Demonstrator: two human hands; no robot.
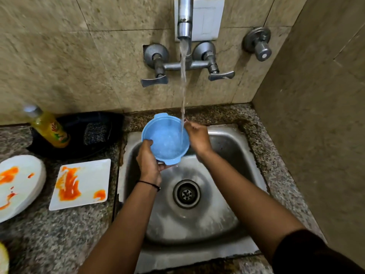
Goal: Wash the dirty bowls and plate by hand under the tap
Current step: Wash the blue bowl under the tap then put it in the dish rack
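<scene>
Speckled granite worktop (59, 234); steel sink (227, 155). At the sink's 9 o'clock, a round white dish (25, 175) and square white plate (88, 175) lay smeared orange: unwashed, we judged. We held the smooth blue plastic bowl (166, 139) under the tap stream (183, 86): left hand (148, 161) gripped its near rim; right hand (197, 139) at its 3 o'clock, grip indeterminable.

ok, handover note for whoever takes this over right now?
Left hand grips the blue bowl by its near rim, over the sink.
Right hand is at the bowl's right rim, with fingertips in the stream from the running tap; grip unclear.
Done: the bowl is under water and shows no sauce.
Left: square plate and round white dish, both smeared orange, on the counter left of the sink.
Soap bottle and scrubber sit behind them.
</scene>
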